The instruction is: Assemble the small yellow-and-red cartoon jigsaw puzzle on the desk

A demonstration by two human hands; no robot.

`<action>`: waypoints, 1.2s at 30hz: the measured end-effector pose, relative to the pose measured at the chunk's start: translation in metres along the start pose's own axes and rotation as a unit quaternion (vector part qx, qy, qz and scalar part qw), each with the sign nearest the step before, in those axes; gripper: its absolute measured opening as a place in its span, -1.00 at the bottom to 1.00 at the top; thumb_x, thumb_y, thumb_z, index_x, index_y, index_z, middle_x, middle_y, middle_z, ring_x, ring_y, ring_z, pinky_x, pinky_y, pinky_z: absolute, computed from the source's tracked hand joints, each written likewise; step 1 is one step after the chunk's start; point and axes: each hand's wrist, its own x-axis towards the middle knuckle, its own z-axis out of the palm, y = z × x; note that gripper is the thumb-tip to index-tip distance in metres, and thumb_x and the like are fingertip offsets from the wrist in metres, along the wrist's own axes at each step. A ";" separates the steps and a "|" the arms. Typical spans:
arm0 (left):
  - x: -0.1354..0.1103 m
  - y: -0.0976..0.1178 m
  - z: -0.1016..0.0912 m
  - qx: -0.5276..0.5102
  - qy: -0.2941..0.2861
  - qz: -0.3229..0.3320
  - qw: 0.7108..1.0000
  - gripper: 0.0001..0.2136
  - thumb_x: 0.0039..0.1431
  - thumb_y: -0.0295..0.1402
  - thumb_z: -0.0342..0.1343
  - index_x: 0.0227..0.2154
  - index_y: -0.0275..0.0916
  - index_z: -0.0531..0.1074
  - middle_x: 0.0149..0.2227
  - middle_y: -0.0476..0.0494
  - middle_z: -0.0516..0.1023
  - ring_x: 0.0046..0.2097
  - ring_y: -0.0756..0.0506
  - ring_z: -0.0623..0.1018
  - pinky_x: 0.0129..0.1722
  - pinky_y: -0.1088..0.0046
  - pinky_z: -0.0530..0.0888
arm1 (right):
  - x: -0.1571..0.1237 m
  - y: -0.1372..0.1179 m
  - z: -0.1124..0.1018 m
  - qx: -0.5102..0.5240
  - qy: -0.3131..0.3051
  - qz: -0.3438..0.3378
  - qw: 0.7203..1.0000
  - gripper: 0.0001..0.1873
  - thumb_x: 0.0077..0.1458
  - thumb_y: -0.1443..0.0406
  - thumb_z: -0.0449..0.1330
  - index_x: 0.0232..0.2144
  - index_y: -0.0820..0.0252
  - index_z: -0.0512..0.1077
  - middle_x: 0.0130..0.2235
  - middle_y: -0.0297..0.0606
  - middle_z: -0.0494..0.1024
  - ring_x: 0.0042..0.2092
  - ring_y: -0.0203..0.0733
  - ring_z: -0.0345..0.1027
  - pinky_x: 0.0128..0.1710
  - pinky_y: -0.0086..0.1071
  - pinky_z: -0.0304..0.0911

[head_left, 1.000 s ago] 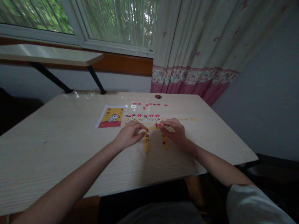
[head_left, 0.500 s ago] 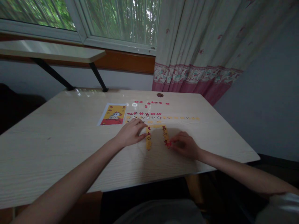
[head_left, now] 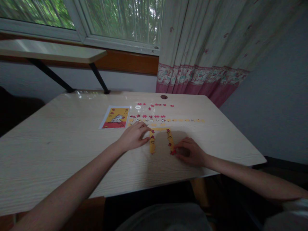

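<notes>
A partly joined jigsaw puzzle border point(head_left: 152, 147) lies on the table, with a yellow top edge and two yellow sides. At the top of its left side, my left hand point(head_left: 136, 136) rests with fingers apart, fingertips touching the border's edge. My right hand point(head_left: 191, 152) pinches a red puzzle piece point(head_left: 173, 152) between thumb and forefinger, at the lower end of the right side. The piece touches or nearly touches that end; I cannot tell whether it is joined.
Left of the puzzle lies a printed reference picture point(head_left: 115, 117) of a white animal on yellow and red. Behind the border are rows of loose red pieces point(head_left: 144, 116) and yellow pieces point(head_left: 181, 120). A shelf point(head_left: 93, 56) stands at the back left. The table has a cable hole point(head_left: 164, 97).
My right hand has brought the red piece slightly down to the lower end of the right side. The left hand stays at the left side. The view has shifted slightly.
</notes>
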 end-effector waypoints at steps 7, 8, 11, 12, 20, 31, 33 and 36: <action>0.001 -0.002 0.001 -0.004 -0.004 0.007 1.000 -0.69 0.12 -0.20 0.08 -0.10 -0.19 0.44 -0.17 -0.21 0.41 -0.12 -0.21 0.40 -0.12 0.21 0.38 | 0.002 0.000 0.002 0.014 0.014 -0.058 0.998 -0.84 0.12 0.28 0.16 -0.24 0.10 0.50 -0.26 -0.20 0.53 -0.22 -0.19 0.36 -0.18 -0.28 0.28; 0.001 -0.002 0.001 -0.002 -0.004 0.008 1.000 -0.69 0.13 -0.20 0.08 -0.10 -0.20 0.44 -0.16 -0.22 0.41 -0.12 -0.21 0.39 -0.12 0.20 0.38 | 0.002 -0.001 0.002 0.012 0.016 -0.062 0.998 -0.85 0.13 0.28 0.16 -0.25 0.10 0.51 -0.27 -0.21 0.53 -0.23 -0.20 0.36 -0.18 -0.29 0.28; 0.000 -0.002 0.001 0.008 -0.007 0.009 1.000 -0.68 0.13 -0.21 0.07 -0.10 -0.23 0.45 -0.17 -0.23 0.40 -0.12 -0.22 0.39 -0.12 0.20 0.39 | 0.003 -0.002 0.003 -0.002 0.021 -0.057 0.998 -0.86 0.12 0.27 0.17 -0.27 0.11 0.51 -0.30 -0.23 0.53 -0.24 -0.20 0.36 -0.17 -0.27 0.28; 0.000 -0.002 0.001 0.011 -0.009 0.010 1.000 -0.68 0.13 -0.21 0.07 -0.10 -0.23 0.45 -0.17 -0.24 0.40 -0.12 -0.22 0.39 -0.12 0.20 0.39 | 0.003 -0.002 0.003 -0.007 0.022 -0.055 0.998 -0.87 0.11 0.27 0.18 -0.28 0.11 0.51 -0.30 -0.23 0.53 -0.25 -0.20 0.36 -0.17 -0.26 0.27; 0.000 -0.003 0.002 0.023 -0.011 0.021 0.999 -0.68 0.14 -0.21 0.07 -0.09 -0.24 0.45 -0.18 -0.23 0.40 -0.13 -0.21 0.39 -0.11 0.20 0.39 | 0.000 0.000 0.005 -0.039 0.029 -0.073 0.996 -0.87 0.10 0.24 0.20 -0.30 0.11 0.53 -0.33 -0.24 0.54 -0.27 -0.20 0.35 -0.19 -0.27 0.23; 0.001 -0.002 0.002 0.037 -0.011 0.024 0.999 -0.70 0.15 -0.22 0.07 -0.10 -0.24 0.45 -0.17 -0.22 0.40 -0.13 -0.20 0.39 -0.12 0.21 0.40 | 0.001 -0.003 0.005 -0.096 0.061 -0.129 0.985 -0.89 0.13 0.26 0.20 -0.35 0.13 0.52 -0.39 -0.32 0.56 -0.32 -0.24 0.31 -0.25 -0.31 0.19; 0.001 -0.003 0.003 0.039 -0.008 0.028 0.999 -0.69 0.15 -0.21 0.07 -0.10 -0.24 0.45 -0.18 -0.22 0.40 -0.13 -0.20 0.39 -0.13 0.21 0.40 | 0.000 -0.004 0.003 -0.108 0.054 -0.146 0.982 -0.89 0.13 0.27 0.19 -0.33 0.14 0.52 -0.39 -0.33 0.56 -0.33 -0.23 0.31 -0.25 -0.30 0.19; 0.000 -0.003 0.002 0.036 -0.008 0.028 0.999 -0.69 0.15 -0.21 0.06 -0.10 -0.24 0.45 -0.18 -0.22 0.40 -0.14 -0.20 0.39 -0.13 0.21 0.40 | 0.000 -0.003 0.002 -0.098 0.044 -0.149 0.983 -0.87 0.15 0.27 0.17 -0.28 0.13 0.51 -0.36 -0.32 0.57 -0.32 -0.23 0.32 -0.25 -0.31 0.21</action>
